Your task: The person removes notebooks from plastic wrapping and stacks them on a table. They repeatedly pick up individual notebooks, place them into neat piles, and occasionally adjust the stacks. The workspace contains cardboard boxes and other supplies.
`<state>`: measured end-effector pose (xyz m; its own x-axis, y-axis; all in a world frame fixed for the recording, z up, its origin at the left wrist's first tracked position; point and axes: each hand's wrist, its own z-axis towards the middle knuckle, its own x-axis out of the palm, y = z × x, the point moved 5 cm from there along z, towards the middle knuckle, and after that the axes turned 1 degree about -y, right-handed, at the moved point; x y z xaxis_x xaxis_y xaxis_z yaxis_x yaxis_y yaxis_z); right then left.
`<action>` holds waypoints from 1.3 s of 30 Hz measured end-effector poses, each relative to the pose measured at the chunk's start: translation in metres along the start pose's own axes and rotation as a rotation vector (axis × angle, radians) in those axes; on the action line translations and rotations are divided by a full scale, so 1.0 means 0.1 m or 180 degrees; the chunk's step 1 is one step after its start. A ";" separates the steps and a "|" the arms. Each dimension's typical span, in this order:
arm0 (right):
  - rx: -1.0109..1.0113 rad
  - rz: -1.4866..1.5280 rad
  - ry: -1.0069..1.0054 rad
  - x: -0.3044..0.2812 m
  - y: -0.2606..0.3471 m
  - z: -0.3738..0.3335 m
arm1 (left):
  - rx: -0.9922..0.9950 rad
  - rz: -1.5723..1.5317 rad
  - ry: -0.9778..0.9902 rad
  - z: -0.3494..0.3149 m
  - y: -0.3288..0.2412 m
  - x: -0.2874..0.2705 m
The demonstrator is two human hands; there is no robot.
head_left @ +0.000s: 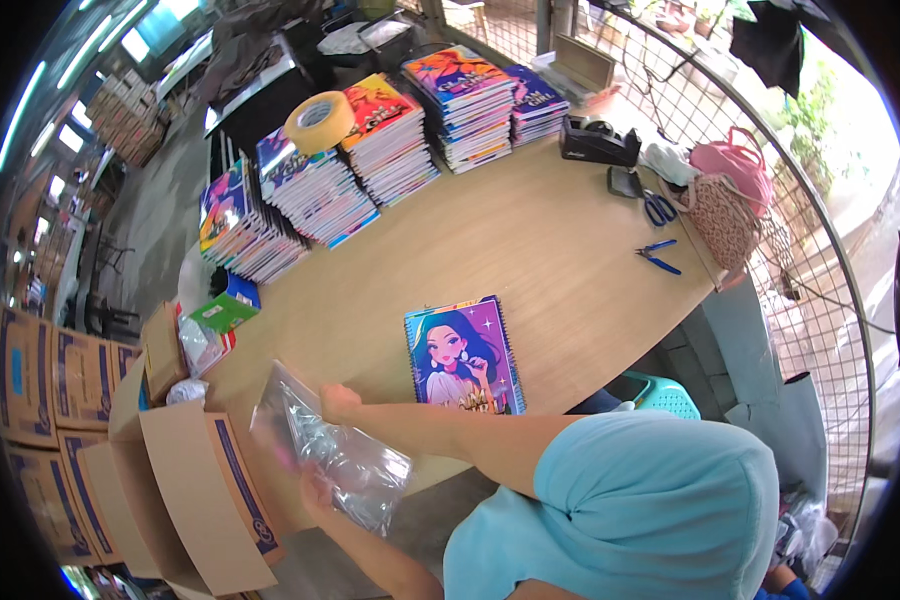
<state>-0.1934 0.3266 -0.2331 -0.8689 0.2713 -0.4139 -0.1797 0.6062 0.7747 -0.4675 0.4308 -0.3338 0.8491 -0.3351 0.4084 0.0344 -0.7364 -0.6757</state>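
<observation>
A clear plastic bag [355,470] stretches between my two hands at the near left of the table. My right hand [341,403] reaches across from the right, its fingers closed on the upper edge of the bag. Lower down, my left hand [316,488] grips the bag's near side, with the fingers partly hidden by the shiny film. To the right of the bag, a spiral-bound notebook [465,360] lies flat, its purple cover showing a dark-haired cartoon figure. My right forearm passes just in front of its lower edge.
Stacks of notebooks [390,150] line the table's far edge, with a tape roll [320,122] on top. Far right are a tape dispenser [598,142], scissors [659,209], blue pliers [658,257] and a woven bag [715,220]. An open cardboard box [205,490] stands at the left.
</observation>
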 end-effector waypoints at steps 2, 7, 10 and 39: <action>0.0161 0.0027 0.0126 -0.03 -0.15 0.00 | -0.0075 0.0436 -0.0464 -0.05 -0.08 -0.16; 0.0698 0.0346 0.0107 0.06 -0.23 0.00 | 0.0791 0.1572 -0.2154 -0.26 -0.04 -0.53; 0.0465 -0.0046 0.0359 0.31 -0.21 0.07 | 0.1053 0.2201 -0.2639 -0.27 -0.03 -0.48; 0.0516 0.0906 -0.2017 -7.53 -4.19 -3.90 | 0.2019 0.2381 0.2808 -1.30 3.15 8.25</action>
<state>0.3565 -0.4229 -0.0595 -0.4279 0.7881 -0.4425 0.1278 0.5374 0.8336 0.1753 -0.1543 -0.1300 0.1526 -0.9842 -0.0897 0.1544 0.1134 -0.9815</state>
